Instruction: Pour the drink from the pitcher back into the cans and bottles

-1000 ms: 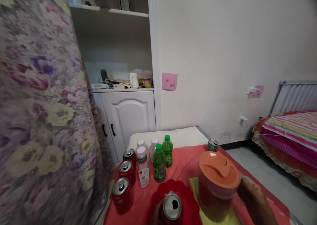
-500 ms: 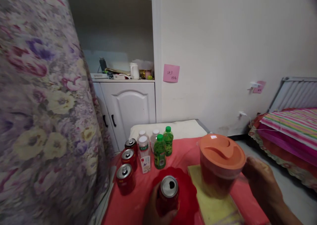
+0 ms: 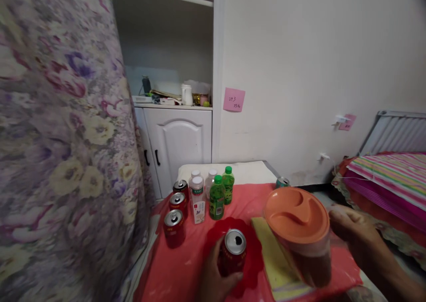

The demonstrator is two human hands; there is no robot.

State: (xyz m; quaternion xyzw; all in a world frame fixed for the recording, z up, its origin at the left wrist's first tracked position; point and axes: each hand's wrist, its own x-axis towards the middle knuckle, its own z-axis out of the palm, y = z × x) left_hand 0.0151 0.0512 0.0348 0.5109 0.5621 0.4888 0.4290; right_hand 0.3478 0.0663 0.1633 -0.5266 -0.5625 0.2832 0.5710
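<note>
My left hand (image 3: 214, 271) is wrapped round an opened dark red soda can (image 3: 234, 253), which is upright over a red scalloped plate (image 3: 254, 235). On the right, my right hand (image 3: 348, 222) is closed at the handle side of a clear pitcher (image 3: 313, 260) with an orange lid (image 3: 297, 213); the hand hides the handle. Dark liquid shows inside the pitcher, which leans slightly above a folded yellow cloth (image 3: 271, 257). Whether it touches the cloth I cannot tell.
Several red cans (image 3: 175, 229) line the table's left side. Beside them stand clear bottles (image 3: 197, 191), a small white carton (image 3: 199, 212) and two green bottles (image 3: 217, 200). A teal can (image 3: 282, 182) shows behind the pitcher. A floral curtain (image 3: 76, 138) hangs at the left.
The pitcher has tilted, its lid turning more toward me and its base shifting right. The teal can behind it shows more. My view has swung slightly left; my left hand still holds the red can.
</note>
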